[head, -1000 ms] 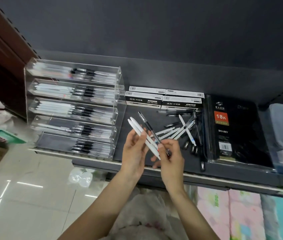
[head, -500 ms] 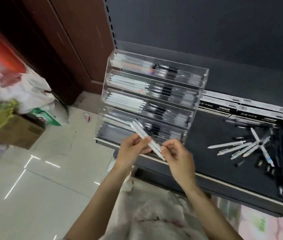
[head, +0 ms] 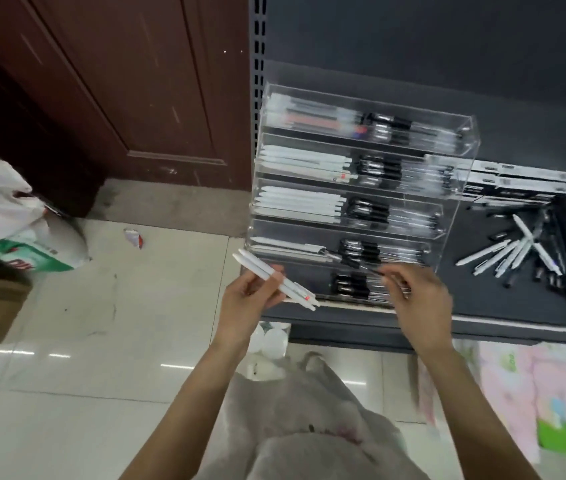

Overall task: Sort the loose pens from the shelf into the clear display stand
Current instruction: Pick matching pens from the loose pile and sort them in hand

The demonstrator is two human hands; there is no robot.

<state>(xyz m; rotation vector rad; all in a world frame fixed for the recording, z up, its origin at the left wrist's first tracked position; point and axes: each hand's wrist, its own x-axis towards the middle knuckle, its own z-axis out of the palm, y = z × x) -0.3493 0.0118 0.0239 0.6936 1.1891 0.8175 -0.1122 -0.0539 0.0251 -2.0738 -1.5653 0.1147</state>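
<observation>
Before the clear display stand [head: 354, 188], left grip [head: 250, 299] holds white pens [head: 276, 279]; right grip [head: 416, 296] pinches a black pen [head: 350, 258].

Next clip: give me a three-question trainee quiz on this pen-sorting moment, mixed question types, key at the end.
1. True or false: the left hand holds white pens.
2. The right hand pinches: A) a dark pen B) a box C) nothing.
3. Fill in: loose pens on the shelf lie to the ____ of the clear stand.

Key: 1 true; 2 A; 3 right.
</observation>
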